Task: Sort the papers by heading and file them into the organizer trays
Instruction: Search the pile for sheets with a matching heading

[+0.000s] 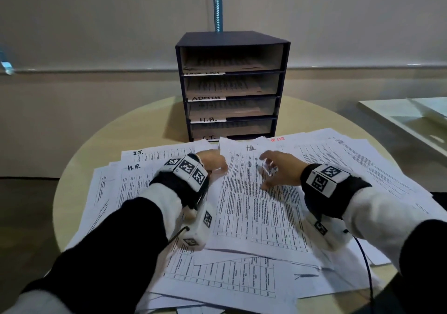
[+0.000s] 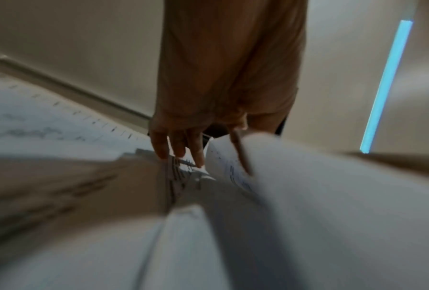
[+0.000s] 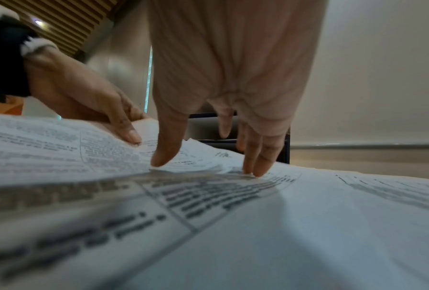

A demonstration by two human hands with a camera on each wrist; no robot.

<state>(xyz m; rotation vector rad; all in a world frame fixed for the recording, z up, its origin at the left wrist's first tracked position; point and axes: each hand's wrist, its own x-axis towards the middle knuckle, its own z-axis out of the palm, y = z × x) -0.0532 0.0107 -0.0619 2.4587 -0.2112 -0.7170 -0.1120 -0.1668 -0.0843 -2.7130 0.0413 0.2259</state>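
Nearest the person, the loose papers (image 1: 242, 277) are fanned over the round table (image 1: 79, 176) in overlapping layers, edges skewed, some corners hanging past the rim. Judgement: single printed sheets, v. light, floppy, no stiffness across the span; they'll slide on each other and drag neighbours w/ them, and crease if pinched hard mid-page. Best hold is prob. a free edge or corner, thumb under & fingers on top, while the other hand pins the stack. Mid-pile, the top sheet (image 1: 249, 193) headed "H.R." (heading blurry, so approx.) lies tilted, its left edge bowed up off the pile. The left hand (image 1: 212, 162) has that raised edge: fingers curled round it, thumb (image 3: 126, 129) pressing on the printed face in the right wrist view, other fingertips (image 2: 198, 157) down on the pages beneath in the left wrist view. So left = grasping the sheet's edge, not lifting it clear. The right hand (image 1: 278, 171) is spread & relaxed, fingertips (image 3: 260, 166) touching the same sheet's face near its upper middle, holding nothing, more a press/steady than a grip. Farther left, sheets headed "H.R." (image 1: 133, 167) and "I.T." (image 1: 138, 153) peek out from under the pile. At the far side of the table stands the organizer (image 1: 232, 40), dark, four open trays stacked, each w/ paper in it; labels read "ADMIN" (image 1: 206, 98), "H.R." (image 1: 208, 120), "I.T." (image 1: 207, 137) top to bottom, the uppermost label not legible. Pile's far edge nearly touches the organizer's base.
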